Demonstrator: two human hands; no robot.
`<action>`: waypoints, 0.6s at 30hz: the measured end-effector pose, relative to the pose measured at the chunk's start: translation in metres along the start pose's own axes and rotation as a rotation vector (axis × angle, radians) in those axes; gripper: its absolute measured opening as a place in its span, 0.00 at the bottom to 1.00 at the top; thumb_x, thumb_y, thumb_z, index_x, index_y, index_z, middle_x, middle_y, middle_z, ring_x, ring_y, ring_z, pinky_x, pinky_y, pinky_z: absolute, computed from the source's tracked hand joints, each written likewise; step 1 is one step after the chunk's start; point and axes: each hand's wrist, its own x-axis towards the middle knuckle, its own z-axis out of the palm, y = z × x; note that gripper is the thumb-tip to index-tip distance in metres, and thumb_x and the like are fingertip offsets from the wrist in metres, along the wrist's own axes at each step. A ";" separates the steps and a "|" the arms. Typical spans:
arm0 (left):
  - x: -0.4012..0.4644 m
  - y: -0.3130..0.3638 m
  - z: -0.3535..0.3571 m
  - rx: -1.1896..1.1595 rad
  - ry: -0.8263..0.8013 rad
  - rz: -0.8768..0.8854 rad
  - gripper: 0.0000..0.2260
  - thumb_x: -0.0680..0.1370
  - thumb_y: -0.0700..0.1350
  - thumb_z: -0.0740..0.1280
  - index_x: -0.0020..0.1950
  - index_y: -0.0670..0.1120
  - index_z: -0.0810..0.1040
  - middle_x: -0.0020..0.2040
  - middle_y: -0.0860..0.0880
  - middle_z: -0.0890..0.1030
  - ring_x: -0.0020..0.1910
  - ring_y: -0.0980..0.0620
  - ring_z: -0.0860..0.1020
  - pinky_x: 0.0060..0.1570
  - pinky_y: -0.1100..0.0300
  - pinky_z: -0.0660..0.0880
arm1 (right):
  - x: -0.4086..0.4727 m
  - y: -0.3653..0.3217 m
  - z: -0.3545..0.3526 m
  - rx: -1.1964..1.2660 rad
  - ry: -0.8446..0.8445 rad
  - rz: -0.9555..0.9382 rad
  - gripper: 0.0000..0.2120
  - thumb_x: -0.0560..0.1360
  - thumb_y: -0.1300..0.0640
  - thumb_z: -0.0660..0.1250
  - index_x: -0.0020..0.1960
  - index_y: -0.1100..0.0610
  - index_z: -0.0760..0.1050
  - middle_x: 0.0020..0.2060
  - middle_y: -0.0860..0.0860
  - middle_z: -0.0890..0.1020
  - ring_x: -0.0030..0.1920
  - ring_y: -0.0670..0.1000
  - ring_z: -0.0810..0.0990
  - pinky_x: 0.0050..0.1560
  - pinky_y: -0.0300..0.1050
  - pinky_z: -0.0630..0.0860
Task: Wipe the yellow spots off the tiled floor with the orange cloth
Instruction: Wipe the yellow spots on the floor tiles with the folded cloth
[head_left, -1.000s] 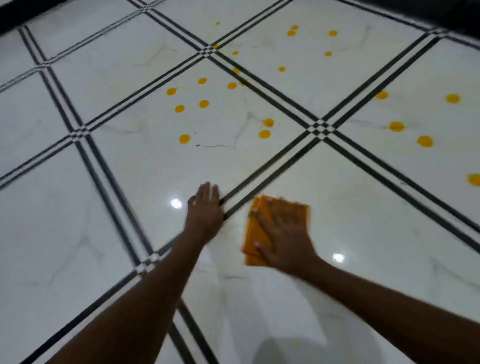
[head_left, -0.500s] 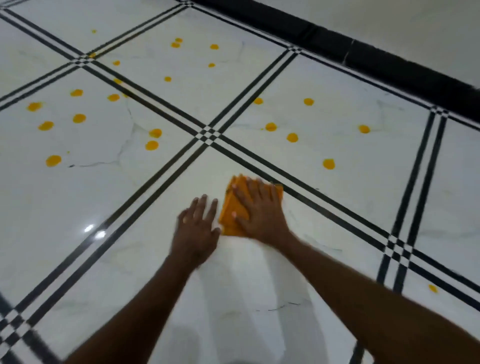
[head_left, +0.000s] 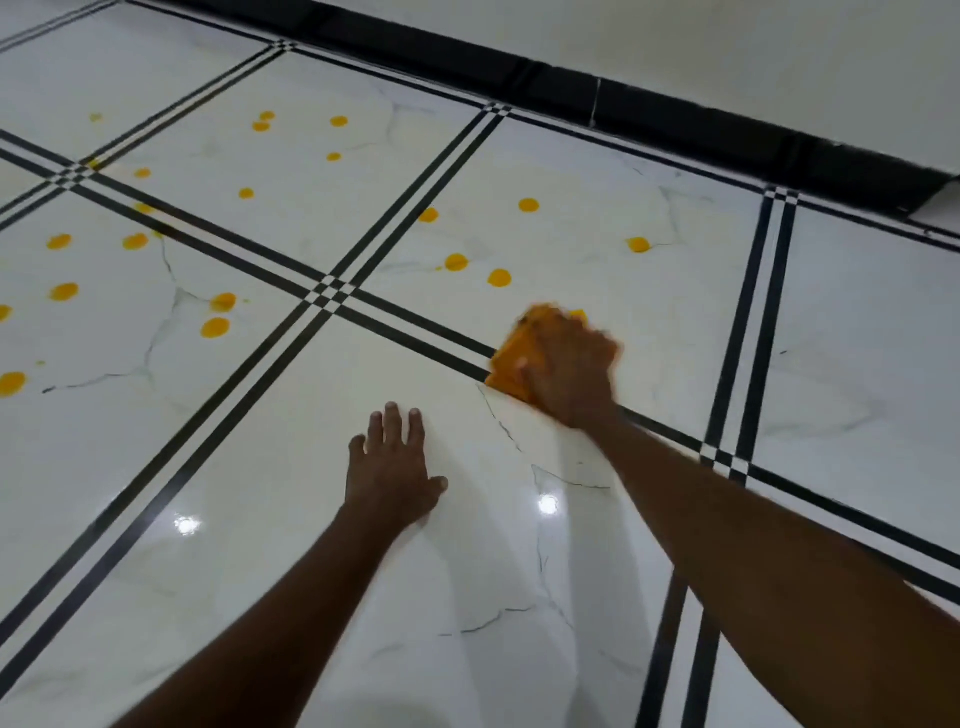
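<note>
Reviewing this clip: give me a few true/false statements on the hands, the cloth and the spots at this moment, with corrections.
1. The right hand presses the orange cloth on the floor. True.
2. The left hand holds a second cloth. False: it lies flat and empty on the tile.
3. The tile under the left hand carries many yellow spots. False: none show there.
4. Yellow spots remain on the tile beyond the cloth. True.
5. The cloth lies at a black tile border. True.

right hand (head_left: 569, 371) presses orange cloth (head_left: 511, 364) on tiled floor (head_left: 857, 338)
left hand (head_left: 395, 467) lies flat, fingers spread, nearer the person; yellow spots (head_left: 500, 277) just beyond the cloth, toward the black skirting (head_left: 675, 111).
</note>
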 end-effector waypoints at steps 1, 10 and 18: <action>0.000 0.001 -0.003 0.017 0.005 0.004 0.42 0.79 0.62 0.60 0.81 0.44 0.42 0.81 0.38 0.42 0.80 0.38 0.44 0.76 0.44 0.51 | 0.007 0.026 -0.003 0.013 0.016 0.145 0.37 0.77 0.31 0.47 0.79 0.49 0.63 0.77 0.59 0.67 0.76 0.67 0.64 0.73 0.69 0.58; 0.012 0.056 0.011 -0.003 -0.082 0.089 0.57 0.69 0.73 0.65 0.79 0.47 0.30 0.78 0.38 0.30 0.78 0.36 0.35 0.75 0.40 0.48 | -0.045 0.008 0.001 0.053 0.061 0.010 0.37 0.78 0.33 0.54 0.82 0.49 0.57 0.80 0.60 0.61 0.79 0.67 0.58 0.77 0.71 0.49; 0.005 0.068 -0.002 0.063 -0.035 0.058 0.57 0.69 0.72 0.67 0.80 0.44 0.36 0.80 0.36 0.40 0.79 0.35 0.45 0.75 0.43 0.57 | -0.095 0.032 -0.010 0.067 0.104 0.344 0.36 0.79 0.34 0.52 0.82 0.50 0.56 0.81 0.60 0.58 0.80 0.66 0.55 0.77 0.70 0.49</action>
